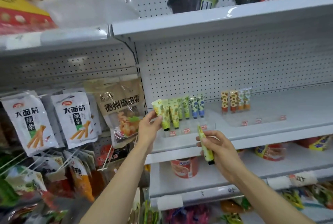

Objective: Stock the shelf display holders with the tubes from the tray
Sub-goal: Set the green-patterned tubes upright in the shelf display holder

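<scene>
My left hand (148, 126) grips a yellow-green tube (162, 113), cap down, at the left end of a clear display holder (189, 130) on the middle shelf. Several yellow-green, green and blue tubes (185, 109) stand upright in that holder. My right hand (219, 149) holds another yellow-green tube (205, 147), cap down, just in front of the shelf edge and below the holder. A second clear holder (255, 118) to the right carries several orange-patterned tubes (235, 101). A white tray (86, 9) rests on the upper left shelf.
Snack bags (75, 121) hang on pegs at the left, close to my left forearm. Black bowls (186, 1) sit on the top shelf. Red cup noodles (183, 167) stand on the shelf below. The white middle shelf (297, 108) stretches to the right of the holders.
</scene>
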`<state>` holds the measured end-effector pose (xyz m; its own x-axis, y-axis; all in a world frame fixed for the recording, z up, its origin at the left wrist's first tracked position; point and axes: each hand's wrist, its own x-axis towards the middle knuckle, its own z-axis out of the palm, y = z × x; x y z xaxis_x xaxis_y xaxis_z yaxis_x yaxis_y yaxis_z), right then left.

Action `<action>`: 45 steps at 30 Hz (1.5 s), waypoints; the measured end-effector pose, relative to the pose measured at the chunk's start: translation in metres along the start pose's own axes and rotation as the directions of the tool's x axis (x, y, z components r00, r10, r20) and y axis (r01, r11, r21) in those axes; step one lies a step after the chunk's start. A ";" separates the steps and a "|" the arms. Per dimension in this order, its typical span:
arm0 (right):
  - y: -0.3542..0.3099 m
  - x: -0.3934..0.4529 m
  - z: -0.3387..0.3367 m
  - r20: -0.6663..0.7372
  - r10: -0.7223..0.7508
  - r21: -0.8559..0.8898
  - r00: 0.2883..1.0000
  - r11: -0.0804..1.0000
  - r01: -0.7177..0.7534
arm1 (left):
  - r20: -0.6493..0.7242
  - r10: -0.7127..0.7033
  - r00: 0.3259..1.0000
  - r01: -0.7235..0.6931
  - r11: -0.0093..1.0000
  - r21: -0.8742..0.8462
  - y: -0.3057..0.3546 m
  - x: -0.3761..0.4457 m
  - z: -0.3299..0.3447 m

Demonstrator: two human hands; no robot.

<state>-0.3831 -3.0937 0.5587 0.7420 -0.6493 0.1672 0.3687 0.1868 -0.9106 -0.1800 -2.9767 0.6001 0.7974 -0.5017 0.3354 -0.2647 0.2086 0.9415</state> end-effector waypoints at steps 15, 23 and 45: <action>-0.018 0.097 0.026 -0.117 -0.064 -0.001 0.991 0.998 0.065 | 0.010 -0.010 1.000 0.010 0.999 0.054 -0.040 0.045 0.002; -0.010 0.125 0.058 -0.111 -0.103 -0.054 0.988 0.994 0.098 | 0.075 0.007 0.997 -0.014 0.996 0.086 -0.047 0.037 0.001; 0.033 0.147 0.060 0.002 -0.207 -0.519 0.978 0.836 0.178 | 0.090 0.030 0.995 -0.038 0.995 0.089 -0.056 0.040 0.000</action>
<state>-0.2278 -3.1388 0.5764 0.6508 -0.6723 0.3527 0.1493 -0.3421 -0.9277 -0.1328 -3.0083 0.5609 0.7369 -0.5690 0.3651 -0.3422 0.1519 0.9273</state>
